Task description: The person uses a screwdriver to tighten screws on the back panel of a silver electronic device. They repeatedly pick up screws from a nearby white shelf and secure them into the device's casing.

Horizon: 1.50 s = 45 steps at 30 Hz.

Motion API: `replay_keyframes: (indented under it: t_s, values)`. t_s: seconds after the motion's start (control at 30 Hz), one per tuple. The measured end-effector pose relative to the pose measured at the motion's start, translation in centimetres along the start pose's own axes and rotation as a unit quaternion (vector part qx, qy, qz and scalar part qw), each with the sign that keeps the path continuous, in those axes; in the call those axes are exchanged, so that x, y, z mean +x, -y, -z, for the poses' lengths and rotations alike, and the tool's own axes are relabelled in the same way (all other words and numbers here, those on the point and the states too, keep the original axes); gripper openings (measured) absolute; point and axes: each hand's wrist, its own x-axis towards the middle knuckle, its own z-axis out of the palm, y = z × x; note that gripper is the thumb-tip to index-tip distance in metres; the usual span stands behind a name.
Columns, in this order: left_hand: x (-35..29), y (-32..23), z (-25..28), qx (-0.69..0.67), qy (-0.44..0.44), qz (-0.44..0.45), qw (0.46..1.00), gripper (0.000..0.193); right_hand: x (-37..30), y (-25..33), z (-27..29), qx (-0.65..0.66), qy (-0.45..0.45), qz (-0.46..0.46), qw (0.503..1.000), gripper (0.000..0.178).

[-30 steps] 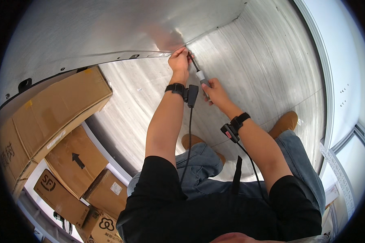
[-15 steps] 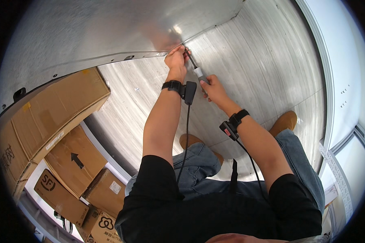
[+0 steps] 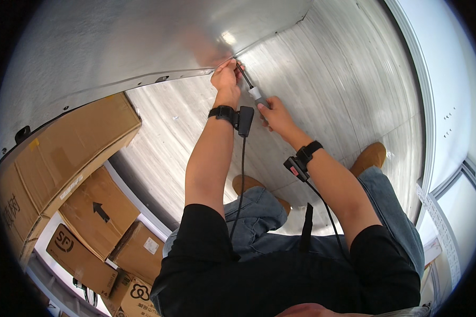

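Floor (image 3: 328, 90): pale grey wood-grain, running out from the edge of a metal panel (image 3: 127, 45), which serves as landmark. Containers: at least five cardboard cartons, all toward the near side of the panel's left part. One large carton (image 3: 84, 134) lies just beside the panel; the arrow-marked carton (image 3: 98, 211) is next out, the smaller ones farther. Contents not visible.

Screwdriver, count one (image 3: 254, 93): tip by the panel's edge, handle pointing away from it. Right hand (image 3: 275, 116), farther from the panel, has its fingers wrapped round the grey handle. Left hand (image 3: 225, 76) is at the panel's edge, fingers bent and bunched beside the tip; cannot tell whether they pinch anything. Wrist straps: two, one per arm. Brown shoes (image 3: 372, 157): two, well apart from the panel.
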Motion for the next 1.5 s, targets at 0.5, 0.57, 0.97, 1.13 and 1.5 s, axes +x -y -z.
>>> replay_keyframes:
  t_s: [0.5, 0.57, 0.97, 1.13, 1.5]
  values:
    - [0.6, 0.5, 0.2, -0.01, 0.008, 0.0, 1.0, 0.008, 0.0, -0.8, -1.3, 0.101, -0.104, 0.001, 0.989, 0.047]
    - [0.7, 0.7, 0.4, -0.013, 0.018, -0.006, 1.0, 0.008, 0.1, -1.1, -1.0, 0.175, -0.065, -0.018, 0.982, 0.043]
    - [0.2, 0.3, 0.4, -0.044, 0.019, -0.003, 0.999, 0.007, -0.2, -1.1, -1.0, 0.3, -0.003, -0.078, 0.951, 0.03]
    - [0.6, 0.4, 0.5, -0.031, 0.018, 0.009, 0.999, 0.008, -0.9, 0.2, -1.9, 0.287, -0.077, -0.089, 0.951, 0.037]
    - [0.7, 0.2, 0.5, -0.013, 0.019, 0.028, 0.999, 0.01, -0.4, -0.4, -1.4, 0.299, -0.027, -0.105, 0.948, 0.039]
